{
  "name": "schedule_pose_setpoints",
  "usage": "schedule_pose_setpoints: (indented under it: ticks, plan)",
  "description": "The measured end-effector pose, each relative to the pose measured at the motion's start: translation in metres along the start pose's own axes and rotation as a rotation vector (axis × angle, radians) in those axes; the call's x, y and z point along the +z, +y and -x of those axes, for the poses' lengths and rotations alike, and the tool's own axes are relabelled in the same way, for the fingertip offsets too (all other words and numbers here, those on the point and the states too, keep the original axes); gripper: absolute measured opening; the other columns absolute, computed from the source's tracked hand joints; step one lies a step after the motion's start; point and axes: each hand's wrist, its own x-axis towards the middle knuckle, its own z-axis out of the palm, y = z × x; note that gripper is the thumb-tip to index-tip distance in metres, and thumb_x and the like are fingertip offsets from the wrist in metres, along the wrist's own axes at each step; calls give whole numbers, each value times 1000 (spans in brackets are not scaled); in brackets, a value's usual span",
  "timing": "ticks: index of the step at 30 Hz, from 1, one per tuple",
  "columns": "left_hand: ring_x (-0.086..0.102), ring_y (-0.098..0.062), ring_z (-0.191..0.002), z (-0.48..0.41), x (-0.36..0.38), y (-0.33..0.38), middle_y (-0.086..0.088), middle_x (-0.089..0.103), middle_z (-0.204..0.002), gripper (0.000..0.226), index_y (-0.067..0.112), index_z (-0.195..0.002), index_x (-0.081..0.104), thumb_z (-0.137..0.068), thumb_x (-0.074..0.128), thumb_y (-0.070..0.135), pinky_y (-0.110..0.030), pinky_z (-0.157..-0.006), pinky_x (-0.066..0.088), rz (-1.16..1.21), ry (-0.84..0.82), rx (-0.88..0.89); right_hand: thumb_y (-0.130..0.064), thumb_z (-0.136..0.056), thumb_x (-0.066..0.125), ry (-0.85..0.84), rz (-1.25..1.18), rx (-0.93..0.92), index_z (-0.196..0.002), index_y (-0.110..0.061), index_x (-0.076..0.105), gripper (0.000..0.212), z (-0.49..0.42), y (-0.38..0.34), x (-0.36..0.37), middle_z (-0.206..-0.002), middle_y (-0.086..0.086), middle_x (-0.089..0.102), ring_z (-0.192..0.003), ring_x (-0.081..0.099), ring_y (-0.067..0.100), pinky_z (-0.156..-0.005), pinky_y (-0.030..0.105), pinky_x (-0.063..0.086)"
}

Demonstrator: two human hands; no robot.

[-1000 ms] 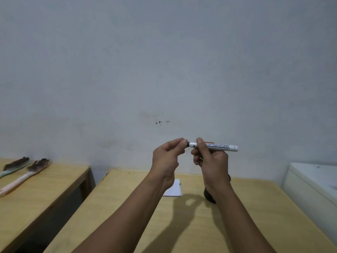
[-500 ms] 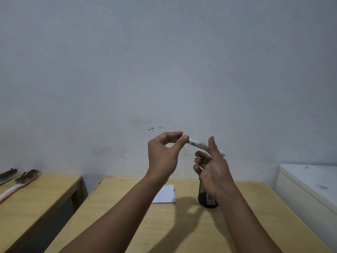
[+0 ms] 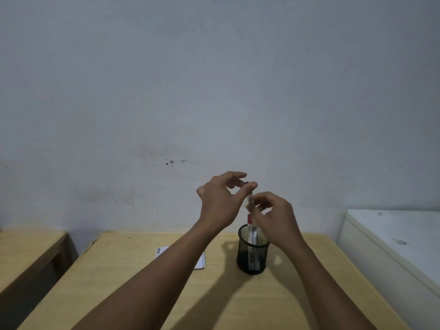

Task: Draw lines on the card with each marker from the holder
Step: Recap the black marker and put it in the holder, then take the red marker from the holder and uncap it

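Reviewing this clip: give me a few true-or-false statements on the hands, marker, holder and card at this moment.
1. Both hands hold a marker above the holder. True.
2. The holder is a solid white cup. False: it is black mesh.
3. A red-capped marker stands in the holder. True.
4. The card has no lines on it. False: two dark lines show at its left edge.
5. The left hand rests flat on the table. False: it is raised, fingers pinching the marker's top end.

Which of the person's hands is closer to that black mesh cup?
Right. The right hand hangs just above the mesh cup; the left hand is higher, off to its left.
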Motion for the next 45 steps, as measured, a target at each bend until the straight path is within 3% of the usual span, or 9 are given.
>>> schedule_pose_setpoints:
  ticks: [4, 9, 14, 20, 30, 38, 40, 42, 45]
  plan:
    - [63, -3, -94, -3, 23, -29, 22, 69, -89, 35, 35, -114, 68, -87, 65, 57, -39, -88, 28, -155, -101, -98, -18, -90, 73, 68, 17, 72, -119, -24, 59, 33, -10, 27, -9, -86, -9, 70, -74, 65, 2, -63, 16, 46]
    - [61, -10, -110, 3, 52, -65, 15, 70, -115, 44, 33, -126, 64, -87, 65, 54, -40, -87, 26, -349, -295, -197, -14, -94, 67, -89, 155, 68, -152, -39, 23, 77, -8, 52, -5, -90, -11, 60, -69, 66, 9, -60, 19, 50]
    - [58, -13, -118, 5, 71, -83, 13, 72, -118, 38, 37, -132, 60, -95, 58, 44, -41, -86, 22, -363, -390, -269, -24, -92, 66, -165, 304, 44, -146, -46, 30, 69, -4, 73, 6, -88, -11, 61, -80, 65, 12, -73, 41, 60]
    - [60, -10, -112, 7, 79, -90, 15, 75, -111, 30, 37, -125, 66, -96, 58, 40, -42, -89, 24, -318, -366, -295, -28, -95, 62, -157, 329, 28, -140, -41, 44, 51, -3, 85, 12, -89, -15, 59, -97, 57, 13, -92, 44, 50]
    - [65, -8, -100, 5, 81, -80, 13, 76, -100, 21, 34, -112, 71, -93, 63, 34, -41, -89, 29, -237, -313, -366, -33, -101, 52, -128, 402, 57, -145, -33, 47, 44, -6, 87, 12, -118, -7, 58, -114, 55, 15, -98, 43, 41]
    - [64, -9, -95, -16, 36, -56, 16, 72, -95, 16, 46, -99, 67, -91, 67, 33, -49, -94, 43, 79, -159, -392, -46, -96, 58, 48, 195, -20, -141, -34, 49, 47, -8, 52, 9, -110, -13, 56, -105, 56, 9, -93, 35, 37]
    - [63, -12, -93, -24, 13, -40, 5, 72, -105, 17, 37, -103, 69, -93, 68, 23, -34, -81, 50, 301, -103, -436, -51, -91, 64, -4, 13, 19, -138, -34, 52, 51, -9, 33, 9, -106, -11, 63, -100, 61, 8, -88, 29, 45]
    - [62, -18, -95, -29, -13, -27, 0, 70, -110, 18, 22, -110, 72, -91, 71, 21, -27, -71, 45, 465, -35, -534, -44, -88, 71, -74, -205, 85, -133, -25, 60, 50, -8, 12, 7, -96, 0, 73, -92, 69, 14, -79, 23, 52]
    - [61, -19, -105, -25, -46, -16, 3, 72, -109, 27, 20, -112, 72, -89, 72, 33, -37, -84, 38, 574, -45, -663, -26, -88, 75, -90, -512, 111, -121, -14, 69, 36, 0, -19, 4, -86, 9, 78, -76, 72, 19, -72, 32, 58]
